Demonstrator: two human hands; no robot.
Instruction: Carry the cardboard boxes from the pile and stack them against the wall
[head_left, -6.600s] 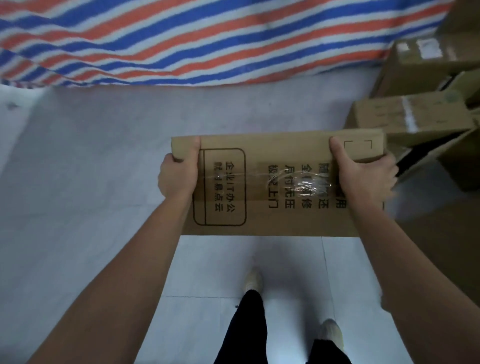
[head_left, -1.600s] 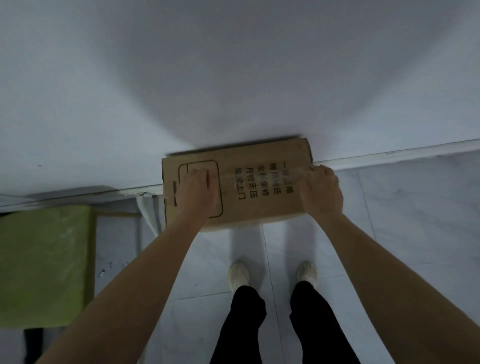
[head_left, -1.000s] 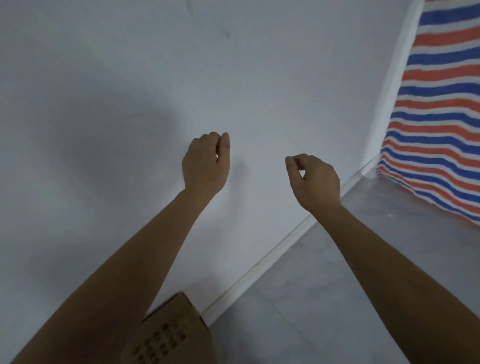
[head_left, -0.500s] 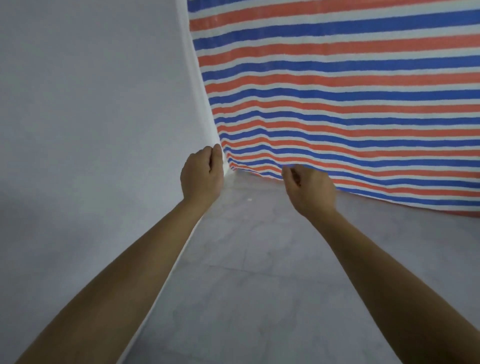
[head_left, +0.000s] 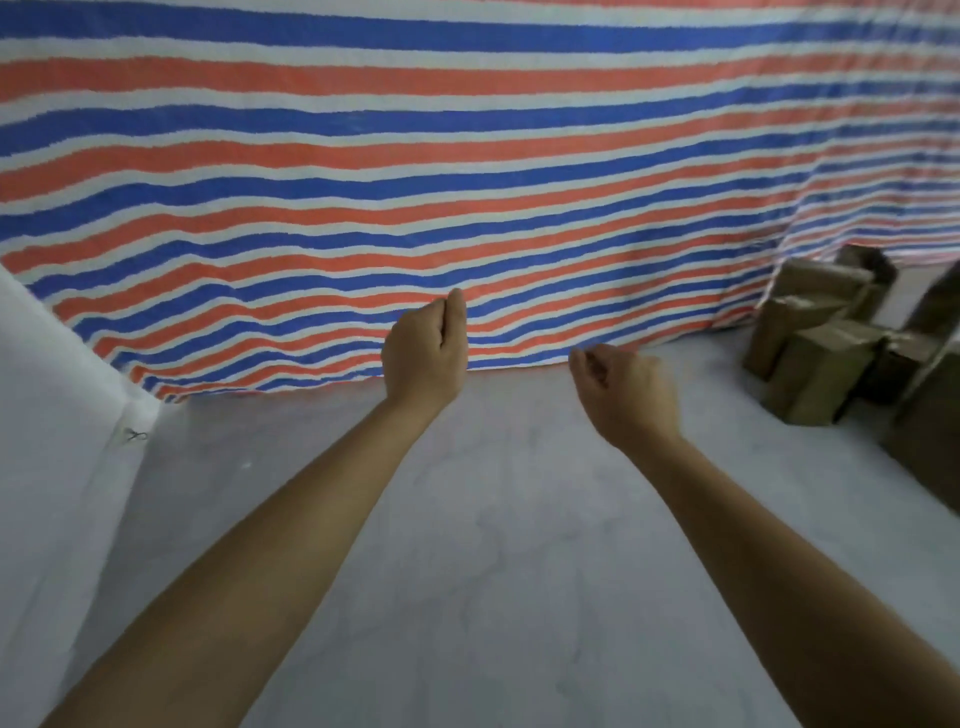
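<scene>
A pile of brown cardboard boxes (head_left: 821, 358) sits on the floor at the far right, below the striped sheet. Both of my arms reach forward over the floor. My left hand (head_left: 423, 351) is held up in the middle of the view with its fingers loosely curled and nothing in it. To its right and slightly lower, my right hand (head_left: 623, 395) is also loosely curled and empty. Both hands are well to the left of the pile. The box set down at the wall is out of view.
A red, blue and white striped tarp (head_left: 467, 182) hangs across the whole back. A white wall (head_left: 47, 415) runs along the left edge. Pale grey floor (head_left: 493, 545) stretches from my arms to the pile. A larger box (head_left: 930, 431) is cut off at the right edge.
I set the box down against the white wall and let go of it. My view has since swung right, past the tarp's corner, and the box pile has come into sight. Both hands stay empty.
</scene>
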